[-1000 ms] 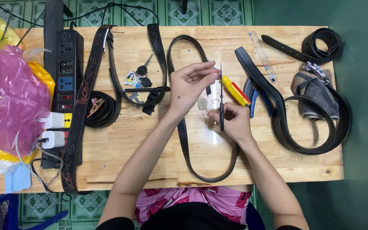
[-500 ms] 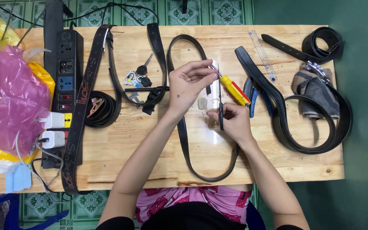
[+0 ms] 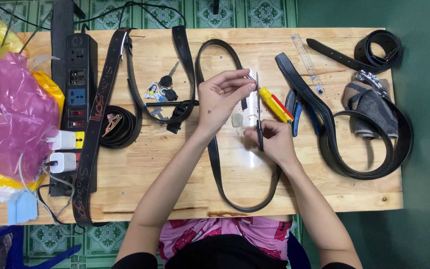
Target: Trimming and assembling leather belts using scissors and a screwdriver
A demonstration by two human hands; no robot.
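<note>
A long black belt [image 3: 216, 154] lies looped on the wooden table [image 3: 140, 189], in front of me. My left hand [image 3: 221, 97] hovers over the loop's upper part. Its thumb and fingers pinch the strap close to the tip of the scissors, though exactly what sits between the fingertips is too small to tell. My right hand [image 3: 270, 140] grips black-handled scissors [image 3: 258, 107], blades pointing away from me and standing just right of the left fingertips. A yellow and red screwdriver [image 3: 275, 105] lies right beside the blades.
Blue-handled pliers [image 3: 296, 110], a clear ruler [image 3: 306, 62], a grey cloth [image 3: 369, 107] and more black belts [image 3: 354, 167] lie to the right. Keys [image 3: 160, 92], a coiled belt [image 3: 120, 128], a brown lettered belt [image 3: 94, 134], a power strip [image 3: 77, 82] and a pink bag [image 3: 11, 117] lie to the left.
Hardly anything has moved. My left fingertips have shifted slightly toward the scissors' blades, and my right hand holds the scissors in the same place.
</note>
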